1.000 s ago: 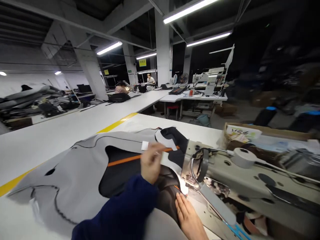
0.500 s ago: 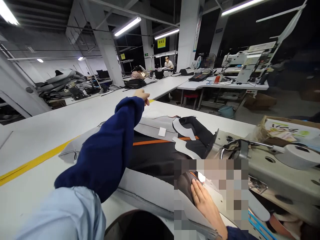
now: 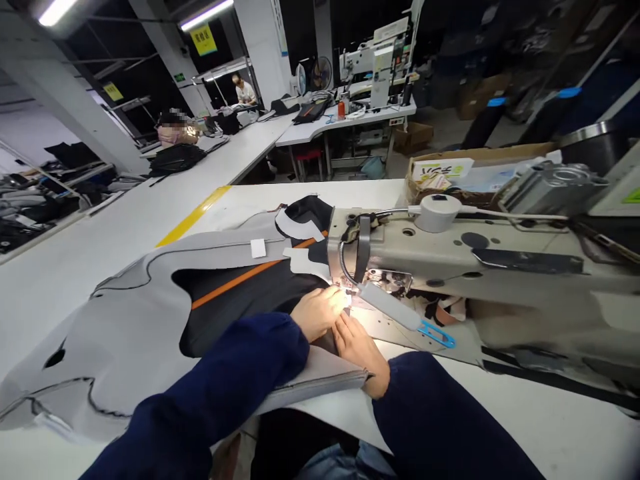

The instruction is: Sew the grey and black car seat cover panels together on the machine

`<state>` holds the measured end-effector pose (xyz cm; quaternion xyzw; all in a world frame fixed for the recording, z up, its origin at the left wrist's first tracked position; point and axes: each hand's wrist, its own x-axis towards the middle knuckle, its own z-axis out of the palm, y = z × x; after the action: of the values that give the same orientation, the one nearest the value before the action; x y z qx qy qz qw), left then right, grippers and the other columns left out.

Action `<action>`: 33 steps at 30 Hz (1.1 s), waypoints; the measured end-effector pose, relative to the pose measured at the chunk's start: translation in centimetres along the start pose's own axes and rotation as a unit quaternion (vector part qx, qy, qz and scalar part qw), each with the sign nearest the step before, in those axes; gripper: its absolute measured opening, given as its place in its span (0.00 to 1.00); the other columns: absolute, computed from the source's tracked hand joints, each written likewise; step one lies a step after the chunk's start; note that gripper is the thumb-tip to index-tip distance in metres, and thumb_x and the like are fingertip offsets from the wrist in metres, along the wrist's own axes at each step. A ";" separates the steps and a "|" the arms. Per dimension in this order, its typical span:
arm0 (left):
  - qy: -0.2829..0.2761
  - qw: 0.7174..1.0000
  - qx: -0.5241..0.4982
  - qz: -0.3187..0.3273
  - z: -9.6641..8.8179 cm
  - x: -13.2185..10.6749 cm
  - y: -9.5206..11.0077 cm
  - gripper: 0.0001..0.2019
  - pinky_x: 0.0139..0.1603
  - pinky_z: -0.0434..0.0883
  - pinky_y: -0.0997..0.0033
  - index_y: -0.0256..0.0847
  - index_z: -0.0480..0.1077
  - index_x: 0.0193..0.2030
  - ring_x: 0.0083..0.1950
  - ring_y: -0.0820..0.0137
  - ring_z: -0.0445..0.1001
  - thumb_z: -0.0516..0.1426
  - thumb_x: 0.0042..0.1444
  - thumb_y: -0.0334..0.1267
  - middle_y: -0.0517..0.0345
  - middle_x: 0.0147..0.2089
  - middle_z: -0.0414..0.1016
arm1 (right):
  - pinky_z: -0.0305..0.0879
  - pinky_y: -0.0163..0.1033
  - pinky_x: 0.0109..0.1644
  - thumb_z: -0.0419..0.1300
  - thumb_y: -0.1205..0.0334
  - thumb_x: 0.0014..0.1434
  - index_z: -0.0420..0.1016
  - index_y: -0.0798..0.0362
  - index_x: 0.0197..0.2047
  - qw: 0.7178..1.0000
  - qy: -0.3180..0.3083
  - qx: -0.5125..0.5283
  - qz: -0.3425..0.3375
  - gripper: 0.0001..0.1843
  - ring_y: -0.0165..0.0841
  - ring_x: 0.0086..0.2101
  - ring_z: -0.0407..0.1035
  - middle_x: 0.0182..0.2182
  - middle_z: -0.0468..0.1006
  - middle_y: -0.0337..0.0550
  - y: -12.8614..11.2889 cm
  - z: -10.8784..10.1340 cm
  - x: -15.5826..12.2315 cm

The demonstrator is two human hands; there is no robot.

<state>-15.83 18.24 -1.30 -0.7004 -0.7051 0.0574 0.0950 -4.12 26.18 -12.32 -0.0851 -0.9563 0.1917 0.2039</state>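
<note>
Fabric piece (image 3: 130,300): grey with a black inset, lying spread to the left of the sewing machine (image 3: 435,247), 1 end reaching the machine's lit head.
Left hand (image 3: 320,312): resting on the black cloth just beside the machine's head, fingers close together and bending down; I cannot tell whether they are pinching an edge.
Right hand (image 3: 361,350): lying almost flat on the near side of the machine's head, fingers together, fingertips almost meeting the left hand.
Handling: looking soft, floppy and fairly light, probably folding easily and dragging across its wide spread; I cannot judge slipperiness.
Hold: flat fingers would be suiting the black cloth close to the machine, keeping clear of its head.
Orange strip (image 3: 235,283): crossing the inset, left of the machine.
Cardboard box (image 3: 415,190): standing behind the machine.
</note>
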 end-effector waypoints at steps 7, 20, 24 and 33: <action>0.031 0.999 0.013 0.036 2.3 1.9 -0.8 0.09 0.46 0.67 0.66 0.34 0.69 0.36 0.45 0.64 0.69 0.49 0.63 0.30 0.51 0.36 0.71 | 0.65 0.45 0.57 0.44 0.69 0.66 0.74 0.59 0.51 0.996 -0.045 -0.022 -0.070 0.19 0.39 0.51 0.67 0.50 0.75 0.53 0.0 -1.8 0.7; -0.011 0.998 -0.061 -0.006 2.7 2.3 -0.6 0.06 0.50 0.71 0.67 0.34 0.71 0.35 0.44 0.65 0.70 0.53 0.53 0.26 0.52 0.35 0.72 | 0.62 0.48 0.60 0.45 0.73 0.65 0.73 0.63 0.50 0.987 -0.067 -0.089 -0.120 0.18 0.41 0.55 0.65 0.51 0.74 0.55 0.3 -2.6 1.1; -0.002 0.997 -0.066 -0.029 3.4 2.9 -0.5 0.06 0.48 0.71 0.68 0.35 0.71 0.32 0.44 0.65 0.71 0.53 0.53 0.25 0.53 0.31 0.71 | 0.60 0.46 0.62 0.46 0.72 0.65 0.75 0.61 0.48 0.988 -0.059 -0.083 -0.120 0.18 0.39 0.54 0.66 0.49 0.76 0.54 0.8 -2.5 1.6; 0.023 0.994 -0.075 -0.078 4.3 1.5 1.3 0.11 0.53 0.69 0.66 0.32 0.71 0.43 0.50 0.62 0.68 0.51 0.57 0.28 0.48 0.45 0.72 | 0.59 0.44 0.58 0.48 0.70 0.62 0.76 0.53 0.43 0.989 0.011 -0.018 -0.147 0.15 0.36 0.50 0.67 0.44 0.78 0.46 2.6 -4.7 0.4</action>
<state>-15.50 19.93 -5.68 -0.6495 -0.7575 -0.0200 0.0627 -2.30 30.22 -9.23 0.0501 -0.9594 0.1415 0.2388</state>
